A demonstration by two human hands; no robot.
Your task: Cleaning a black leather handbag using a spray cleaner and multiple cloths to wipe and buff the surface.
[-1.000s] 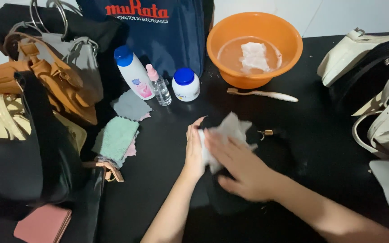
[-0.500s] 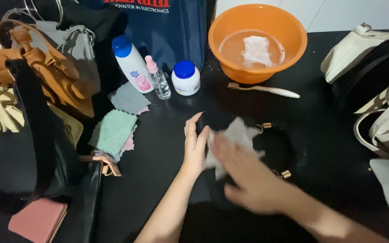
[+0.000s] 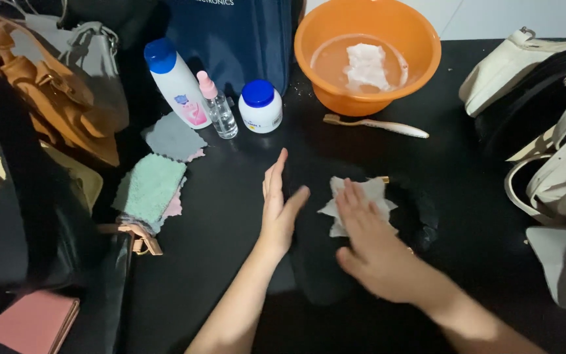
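A black bag [image 3: 335, 262] is lying flat on the black table [image 3: 230, 190]. The right hand [image 3: 371, 242], fingers spread open, is pressing one white wipe [image 3: 360, 204] onto the bag. The left hand [image 3: 278, 203], flat and open, is steadying the bag's left edge. One orange basin [image 3: 368, 56], two bottles and one jar are standing behind.
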